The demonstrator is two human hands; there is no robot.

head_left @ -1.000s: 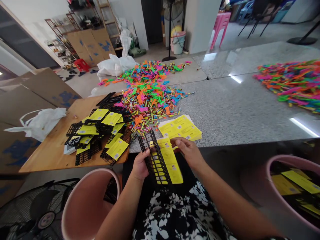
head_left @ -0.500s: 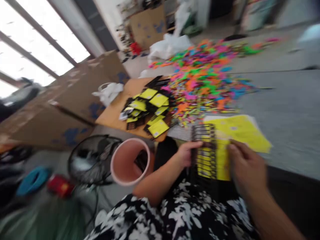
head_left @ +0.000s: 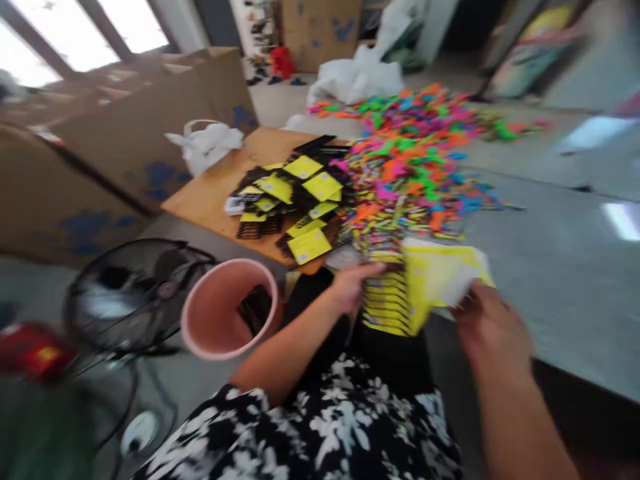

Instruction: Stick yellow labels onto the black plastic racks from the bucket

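Observation:
My left hand (head_left: 353,287) is closed on the edge of a black slotted plastic piece (head_left: 385,303), whose bars lie over yellow paper. My right hand (head_left: 493,327) pinches the corner of a paper sheet (head_left: 455,287), its whitish side showing, blurred by motion. Just beyond, a stack of yellow sheets (head_left: 445,253) lies at the table edge, partly covered by the held paper. Left of my hands, a pile of black slotted pieces with yellow cards (head_left: 307,247) rests on a wooden board (head_left: 200,190).
A large heap of small bright plastic pieces (head_left: 405,160) spreads over the grey table (head_left: 565,280). On the floor at left stand a pink bin (head_left: 205,320) with black pieces inside and a fan (head_left: 135,293). Cardboard boxes (head_left: 115,147) and white bags (head_left: 210,143) stand behind.
My right hand has lifted and turned a sheet so its whitish side shows. The slotted piece in my left hand is slightly further left. The camera view has shifted.

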